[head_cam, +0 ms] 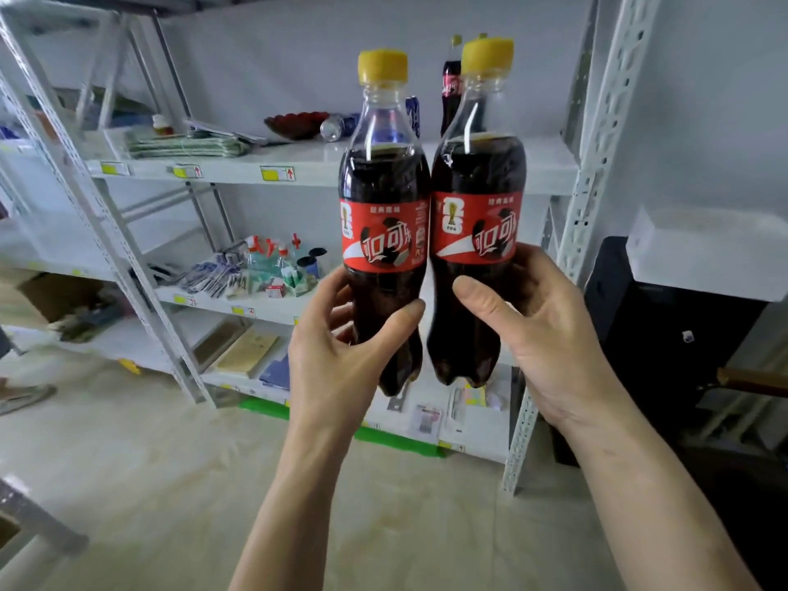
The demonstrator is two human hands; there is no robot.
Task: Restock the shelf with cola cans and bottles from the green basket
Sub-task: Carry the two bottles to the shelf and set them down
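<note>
I hold two cola bottles upright in front of the white shelf (550, 164), side by side and touching. My left hand (337, 351) grips the lower body of the left cola bottle (383, 198), which has a yellow cap and red label. My right hand (541, 326) grips the lower body of the right cola bottle (477, 194) of the same kind. On the upper shelf behind them stands another cola bottle (451, 91), with a blue can (412, 115) upright and a second can (337, 126) lying on its side. The green basket is out of view.
A dark red bowl (294, 123) and folded green cloths (183, 145) lie on the upper shelf. The middle shelf holds spray bottles and pens (256, 270). A black cabinet (665, 334) with a white box on top stands at the right. A green strip (396, 441) runs below the bottom shelf.
</note>
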